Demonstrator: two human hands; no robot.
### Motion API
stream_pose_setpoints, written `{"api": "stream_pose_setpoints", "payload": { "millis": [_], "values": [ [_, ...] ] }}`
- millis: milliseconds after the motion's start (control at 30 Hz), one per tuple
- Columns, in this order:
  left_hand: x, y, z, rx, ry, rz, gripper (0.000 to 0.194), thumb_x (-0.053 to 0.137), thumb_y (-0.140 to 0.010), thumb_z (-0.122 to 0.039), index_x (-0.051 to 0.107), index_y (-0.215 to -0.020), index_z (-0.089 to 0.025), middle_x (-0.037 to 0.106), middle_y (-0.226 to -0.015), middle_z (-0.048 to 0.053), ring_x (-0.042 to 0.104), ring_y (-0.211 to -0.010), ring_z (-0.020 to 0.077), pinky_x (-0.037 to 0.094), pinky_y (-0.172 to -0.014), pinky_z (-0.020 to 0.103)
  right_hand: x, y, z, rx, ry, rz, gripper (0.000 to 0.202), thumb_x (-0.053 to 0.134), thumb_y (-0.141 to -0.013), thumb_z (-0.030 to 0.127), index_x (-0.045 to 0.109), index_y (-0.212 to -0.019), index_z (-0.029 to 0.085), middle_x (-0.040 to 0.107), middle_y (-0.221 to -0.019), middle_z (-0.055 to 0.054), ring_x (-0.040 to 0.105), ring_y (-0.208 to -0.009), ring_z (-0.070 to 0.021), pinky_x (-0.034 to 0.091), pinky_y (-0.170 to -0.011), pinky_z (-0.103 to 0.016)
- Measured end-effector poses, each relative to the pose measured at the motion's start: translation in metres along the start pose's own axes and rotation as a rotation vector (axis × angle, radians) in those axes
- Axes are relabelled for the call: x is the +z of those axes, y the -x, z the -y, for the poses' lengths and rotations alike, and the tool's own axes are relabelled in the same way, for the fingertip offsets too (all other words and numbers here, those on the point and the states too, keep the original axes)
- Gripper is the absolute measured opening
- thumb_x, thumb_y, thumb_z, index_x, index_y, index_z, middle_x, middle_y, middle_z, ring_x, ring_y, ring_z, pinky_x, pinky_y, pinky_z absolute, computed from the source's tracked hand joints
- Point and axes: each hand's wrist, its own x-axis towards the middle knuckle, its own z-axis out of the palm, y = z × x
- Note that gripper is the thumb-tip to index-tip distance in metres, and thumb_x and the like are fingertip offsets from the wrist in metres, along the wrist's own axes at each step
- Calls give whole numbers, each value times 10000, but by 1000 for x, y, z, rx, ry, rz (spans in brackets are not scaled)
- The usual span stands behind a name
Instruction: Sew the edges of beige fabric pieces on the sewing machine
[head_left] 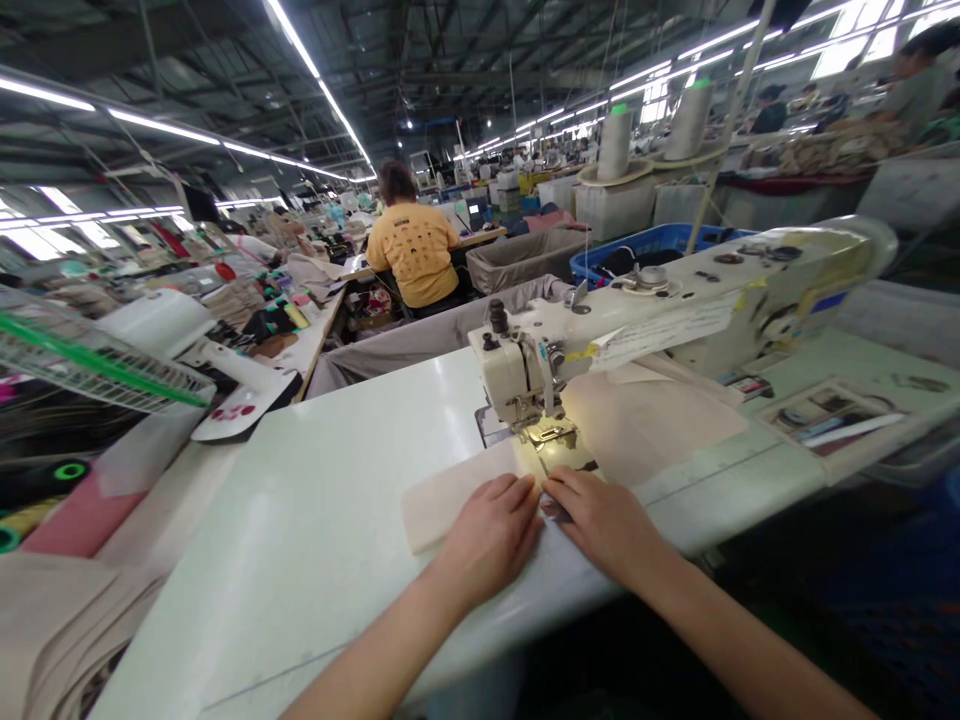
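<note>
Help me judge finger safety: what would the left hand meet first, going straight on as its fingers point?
Probably the right hand, its fingertips close ahead of the left hand; whether they touch is unclear.

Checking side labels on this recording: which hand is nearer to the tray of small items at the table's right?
Right. The right hand is to the left of the tray; the left hand is farther left, on the beige fabric.

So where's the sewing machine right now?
In the head view, the sewing machine stands on the pale table, stretching from the middle to the right, its needle end just beyond the left hand and right hand.
</note>
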Motion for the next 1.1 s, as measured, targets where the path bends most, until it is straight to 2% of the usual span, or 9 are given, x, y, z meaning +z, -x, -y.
{"api": "stream_pose_setpoints", "payload": {
  "millis": [267,433,633,867,1100],
  "values": [
    [-2,-23,30,-15,1,-8,248,432,-1030,-271,663,-1013,-184,664,-1015,91,588,-984,237,543,-887,388,-7,-37,-7,27,59,-4,164,565,-1001,258,671,-1114,205,654,-1203,-89,668,-995,-236,528,-738,-313],
    [-4,-36,48,-22,-2,-10,251,442,-1018,-252,681,-981,-185,673,-1010,91,594,-977,234,534,-892,387,-11,-51,-9,34,61,-23,163,541,-1004,246,675,-1093,215,668,-1104,-82,666,-942,-226,519,-740,-315],
    [-1,-39,56,-41,0,-27,250,434,-1021,-243,673,-1045,-174,679,-1065,96,596,-1035,236,532,-941,384,-8,-43,-9,50,59,-21,190,562,-1001,295,683,-1127,220,657,-1150,-80,683,-884,-218,522,-720,-313],
    [10,-31,52,-77,13,-122,263,450,-1011,-220,616,-1210,-173,651,-1249,100,574,-1132,243,526,-1004,414,6,-25,-4,77,-4,-68,228,560,-1001,278,652,-1202,221,628,-1234,-87,677,-996,-229,541,-728,-302],
    [11,-30,54,-68,10,-123,283,430,-1030,-252,626,-1215,-166,653,-1250,112,568,-1149,250,534,-1004,433,10,-25,-3,81,-21,-90,222,534,-1013,299,659,-1184,232,634,-1216,-84,679,-964,-222,545,-715,-300]
  ]
}}
